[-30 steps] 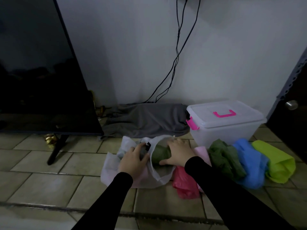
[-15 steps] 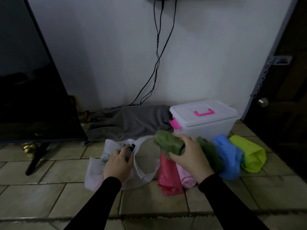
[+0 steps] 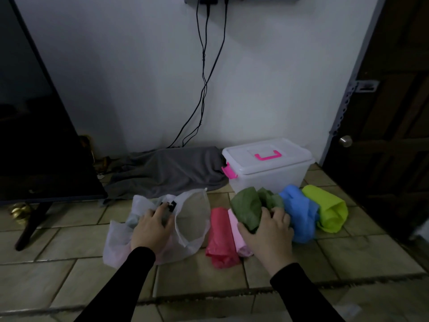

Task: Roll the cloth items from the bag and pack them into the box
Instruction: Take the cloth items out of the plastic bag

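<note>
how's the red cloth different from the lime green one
The red cloth lies left of the right hand, beside the white bag; the lime green cloth lies at the far right of the row. The red one is slimmer; the lime one looks bulkier, its end gaping. Both rest untouched on the tile floor.

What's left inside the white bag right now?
The white bag lies open; through its mouth only bare lining shows. The left hand rests on its left half, covering that part, so any cloth there cannot be seen. The right hand holds a green cloth outside it.
</note>
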